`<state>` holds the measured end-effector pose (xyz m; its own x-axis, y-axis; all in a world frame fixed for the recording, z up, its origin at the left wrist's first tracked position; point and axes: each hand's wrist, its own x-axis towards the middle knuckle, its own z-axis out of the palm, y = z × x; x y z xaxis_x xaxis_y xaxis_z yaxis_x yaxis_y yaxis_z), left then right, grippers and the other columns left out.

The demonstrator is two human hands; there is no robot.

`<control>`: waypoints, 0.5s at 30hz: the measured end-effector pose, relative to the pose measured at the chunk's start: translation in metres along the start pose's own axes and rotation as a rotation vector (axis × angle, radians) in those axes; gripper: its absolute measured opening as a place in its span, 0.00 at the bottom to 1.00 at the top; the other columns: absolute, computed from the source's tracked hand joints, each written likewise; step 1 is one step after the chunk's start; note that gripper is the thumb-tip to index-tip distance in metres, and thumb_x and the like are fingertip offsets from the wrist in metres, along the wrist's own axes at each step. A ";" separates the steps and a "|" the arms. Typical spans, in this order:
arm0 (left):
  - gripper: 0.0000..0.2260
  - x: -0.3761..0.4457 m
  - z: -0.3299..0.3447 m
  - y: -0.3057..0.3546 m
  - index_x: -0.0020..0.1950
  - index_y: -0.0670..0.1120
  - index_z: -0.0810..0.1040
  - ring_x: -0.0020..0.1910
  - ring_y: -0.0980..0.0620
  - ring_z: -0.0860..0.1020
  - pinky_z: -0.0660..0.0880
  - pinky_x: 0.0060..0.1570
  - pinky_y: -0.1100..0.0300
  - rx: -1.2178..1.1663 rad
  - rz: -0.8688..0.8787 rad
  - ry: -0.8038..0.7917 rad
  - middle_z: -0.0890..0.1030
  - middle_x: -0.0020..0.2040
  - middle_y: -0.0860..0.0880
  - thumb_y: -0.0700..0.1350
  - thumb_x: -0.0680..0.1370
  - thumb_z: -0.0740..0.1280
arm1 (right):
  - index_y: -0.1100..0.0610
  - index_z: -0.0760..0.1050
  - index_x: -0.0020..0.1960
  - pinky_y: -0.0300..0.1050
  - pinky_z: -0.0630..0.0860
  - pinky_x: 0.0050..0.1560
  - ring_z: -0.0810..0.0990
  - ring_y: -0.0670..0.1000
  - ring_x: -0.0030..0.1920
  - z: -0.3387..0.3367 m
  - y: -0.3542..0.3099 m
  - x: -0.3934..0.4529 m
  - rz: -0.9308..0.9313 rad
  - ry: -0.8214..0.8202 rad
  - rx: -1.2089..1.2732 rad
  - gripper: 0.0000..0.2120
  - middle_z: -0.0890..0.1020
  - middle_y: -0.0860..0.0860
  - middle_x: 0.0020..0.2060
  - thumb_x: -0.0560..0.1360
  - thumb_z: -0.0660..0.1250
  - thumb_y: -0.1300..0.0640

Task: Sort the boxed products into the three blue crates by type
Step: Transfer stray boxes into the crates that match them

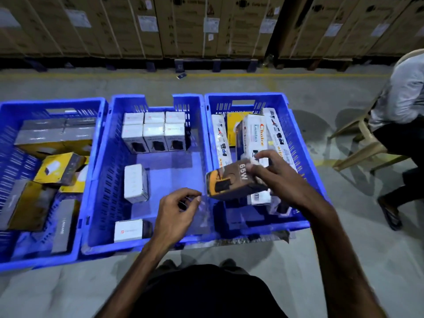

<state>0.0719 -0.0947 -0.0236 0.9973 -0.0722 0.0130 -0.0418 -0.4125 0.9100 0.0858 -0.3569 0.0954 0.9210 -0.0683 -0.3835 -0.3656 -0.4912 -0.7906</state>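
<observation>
Under the right hand, 65W box, lettering blurred.

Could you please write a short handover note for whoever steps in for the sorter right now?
Right hand grips a brown and yellow 65W box above the near left corner of the right crate. Left hand is curled over the middle crate; it seems to pinch something small, too blurred to name.
Done: six white boxes stand in two neat rows at the middle crate's far end. Yellow and grey boxes lie in the left crate.
Left: place the 65W box, probably in the left crate with the similar yellow ones. The right crate holds mixed boxes to sort.
</observation>
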 end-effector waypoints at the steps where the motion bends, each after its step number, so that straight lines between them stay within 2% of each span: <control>1: 0.10 -0.002 -0.007 -0.004 0.45 0.55 0.84 0.40 0.53 0.82 0.79 0.40 0.56 -0.019 -0.023 0.028 0.85 0.42 0.58 0.40 0.79 0.74 | 0.37 0.72 0.59 0.46 0.73 0.42 0.81 0.43 0.37 0.014 -0.005 0.007 -0.012 -0.033 0.000 0.25 0.85 0.45 0.40 0.68 0.68 0.26; 3: 0.10 -0.006 -0.021 -0.014 0.45 0.54 0.84 0.39 0.50 0.83 0.80 0.40 0.50 -0.048 -0.084 0.103 0.85 0.40 0.55 0.39 0.79 0.73 | 0.37 0.71 0.62 0.46 0.76 0.42 0.84 0.46 0.42 0.046 -0.015 0.021 -0.021 -0.108 -0.004 0.25 0.84 0.45 0.43 0.71 0.68 0.27; 6: 0.12 -0.016 -0.044 -0.030 0.47 0.57 0.83 0.40 0.45 0.84 0.82 0.41 0.45 -0.107 -0.181 0.286 0.85 0.40 0.51 0.38 0.78 0.72 | 0.37 0.70 0.67 0.52 0.83 0.52 0.85 0.51 0.51 0.091 -0.026 0.039 -0.029 -0.180 0.060 0.28 0.84 0.52 0.52 0.73 0.64 0.25; 8: 0.10 -0.021 -0.058 -0.041 0.48 0.57 0.83 0.42 0.42 0.84 0.83 0.43 0.39 -0.165 -0.235 0.413 0.86 0.43 0.47 0.40 0.78 0.72 | 0.42 0.71 0.69 0.51 0.83 0.50 0.86 0.51 0.49 0.105 -0.030 0.046 -0.019 -0.172 0.159 0.26 0.83 0.52 0.55 0.77 0.63 0.29; 10: 0.11 -0.024 -0.067 -0.050 0.51 0.54 0.83 0.46 0.41 0.85 0.82 0.49 0.36 -0.175 -0.280 0.502 0.86 0.46 0.47 0.37 0.80 0.72 | 0.44 0.73 0.67 0.51 0.82 0.47 0.87 0.49 0.46 0.104 -0.029 0.048 -0.006 -0.111 0.184 0.24 0.83 0.50 0.57 0.78 0.63 0.31; 12: 0.09 -0.025 -0.071 -0.054 0.53 0.50 0.83 0.49 0.42 0.85 0.82 0.52 0.36 -0.150 -0.295 0.523 0.85 0.47 0.47 0.36 0.80 0.71 | 0.46 0.76 0.63 0.50 0.80 0.45 0.87 0.50 0.45 0.089 -0.013 0.049 0.008 -0.037 0.144 0.19 0.85 0.50 0.53 0.79 0.65 0.35; 15: 0.07 -0.026 -0.066 -0.048 0.52 0.48 0.83 0.46 0.45 0.85 0.83 0.50 0.43 -0.100 -0.252 0.454 0.86 0.45 0.46 0.36 0.80 0.71 | 0.52 0.81 0.55 0.48 0.81 0.41 0.86 0.51 0.40 0.053 0.031 0.048 -0.011 0.150 0.013 0.11 0.86 0.52 0.43 0.79 0.71 0.45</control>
<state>0.0521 -0.0130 -0.0402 0.9023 0.4279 -0.0532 0.1864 -0.2758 0.9430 0.1117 -0.3289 0.0273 0.9342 -0.1925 -0.3002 -0.3565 -0.4815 -0.8007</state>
